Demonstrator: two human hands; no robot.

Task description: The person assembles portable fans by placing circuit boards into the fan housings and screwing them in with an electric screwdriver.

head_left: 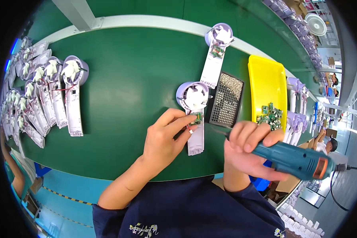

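Observation:
My left hand (166, 137) pinches a small green circuit board (198, 118) at the upper part of a white fan handle (196, 142). Above it, the lilac round head with white blades (196, 97) belongs to the same handheld fan half. A small white connector (191, 131) on thin wires shows by my fingertips. My right hand (250, 148) is wrapped round a teal electric screwdriver (293, 158), its thin bit pointing left, apart from the board. Farther back lies a second fan half (212, 65) with a board in its handle.
A black perforated tray of small screws (226, 99) sits right of the fan. Beyond it, a yellow bin (268, 79) holds a pile of circuit boards (270, 115). Several fan halves (73, 95) crowd the left side. The screwdriver's cord (351, 167) trails off right.

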